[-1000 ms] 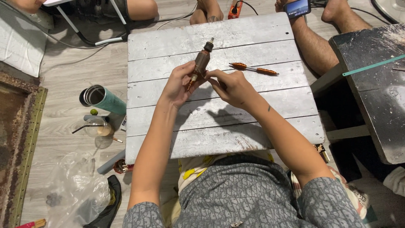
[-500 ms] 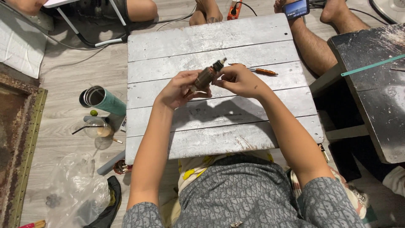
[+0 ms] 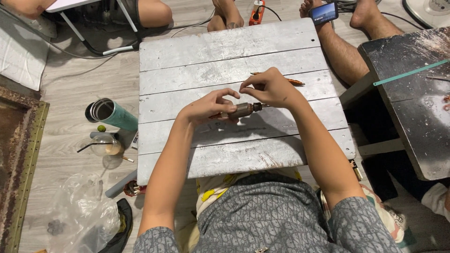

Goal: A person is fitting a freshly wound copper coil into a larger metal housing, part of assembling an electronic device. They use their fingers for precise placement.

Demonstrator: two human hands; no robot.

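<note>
I count one motor armature (image 3: pixel 241 110), pinched lengthwise in my left hand (image 3: pixel 206 107) above the counter (image 3: pixel 225 51); my right hand (image 3: pixel 269 86) arches over its shaft end, fingertips curled together. One orange-handled screwdriver (image 3: pixel 293 81) lies behind.

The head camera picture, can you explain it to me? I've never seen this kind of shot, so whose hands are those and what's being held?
The camera sits on a person's head and looks down, so both arms belong to that person. The left hand and right hand hold a small cylindrical metal part with a thin shaft just above a grey plank table. An orange-handled tool lies on the table behind the right hand. On the floor to the left stand a teal tumbler and a clear plastic cup. The bare legs at the top belong to other people.
</note>
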